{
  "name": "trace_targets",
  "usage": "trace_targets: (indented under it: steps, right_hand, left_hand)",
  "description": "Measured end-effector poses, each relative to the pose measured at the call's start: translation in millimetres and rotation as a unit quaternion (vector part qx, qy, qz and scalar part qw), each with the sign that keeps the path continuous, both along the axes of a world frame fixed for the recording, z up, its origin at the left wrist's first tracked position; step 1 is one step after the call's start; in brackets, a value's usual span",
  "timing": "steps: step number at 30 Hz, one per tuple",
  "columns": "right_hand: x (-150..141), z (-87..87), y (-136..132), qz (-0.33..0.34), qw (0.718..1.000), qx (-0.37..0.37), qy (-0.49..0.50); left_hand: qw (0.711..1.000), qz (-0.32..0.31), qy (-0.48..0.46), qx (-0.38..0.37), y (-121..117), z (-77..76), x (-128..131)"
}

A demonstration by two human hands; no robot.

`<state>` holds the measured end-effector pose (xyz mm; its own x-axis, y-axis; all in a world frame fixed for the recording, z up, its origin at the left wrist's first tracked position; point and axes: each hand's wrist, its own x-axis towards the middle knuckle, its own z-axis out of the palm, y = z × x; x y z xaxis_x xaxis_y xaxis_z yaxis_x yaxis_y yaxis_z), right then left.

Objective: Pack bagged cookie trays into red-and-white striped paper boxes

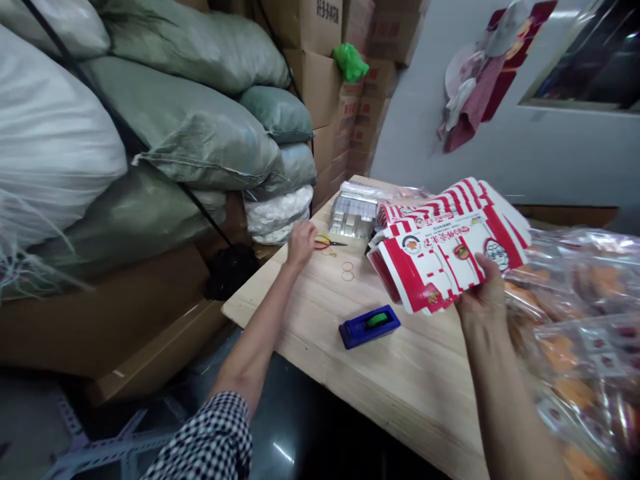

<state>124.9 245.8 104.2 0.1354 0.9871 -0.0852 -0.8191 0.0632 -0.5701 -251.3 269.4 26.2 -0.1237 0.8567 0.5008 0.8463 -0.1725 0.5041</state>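
Two bare hands work over our pale wooden table (410, 413). Nearest, a blue tape dispenser (369, 327) lies flat. Our right hand (480, 300) grips flattened red-and-white cartons (445, 250), thumb pressed on their front; their Chinese print is too small to read. Our left hand (301, 243), fingers bunched, sits beside scissors (327, 243). Woven sacks (185, 113) and cardboard boxes (315, 87) rise beyond.

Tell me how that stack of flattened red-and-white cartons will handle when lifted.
The flattened red-and-white cartons are probably light and fairly stiff: the right hand holds them up from one side and they barely droop. They may well fan or slide apart, since their edges sit offset.
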Motion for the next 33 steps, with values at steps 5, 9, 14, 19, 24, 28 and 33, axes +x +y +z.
trace_targets:
  steps: [5,9,14,19,24,28,33]
  right_hand:
    - [24,-5.4,-11,-0.013,1.0,0.011,-0.011]
    - [23,-10.7,-16,0.01,0.999,-0.004,-0.043]
    - [-12,-18.2,-34,0.044,0.993,-0.042,-0.097]
    - [-95,-36.6,-61,0.192,0.971,-0.116,-0.088]
    - [-190,-74.0,-85,0.272,0.945,-0.166,-0.075]
    - [-240,-101.0,-88,0.264,0.943,-0.183,-0.085]
    - [-263,-112.3,-88,0.257,0.942,-0.184,-0.111]
  left_hand:
    - [0.998,-0.002,-0.039,-0.058,32,-6.0,2]
    - [0.986,-0.055,-0.077,-0.137,52,-18.6,32]
    - [0.973,-0.062,-0.153,-0.159,23,3.2,32]
    - [0.867,-0.253,-0.362,-0.23,-95,34.8,0]
    - [0.808,-0.177,-0.442,-0.348,-180,40.4,-48]
    - [0.855,-0.1,-0.366,-0.354,-182,23.4,-71]
    - [0.916,-0.014,-0.248,-0.315,-163,-3.5,-60]
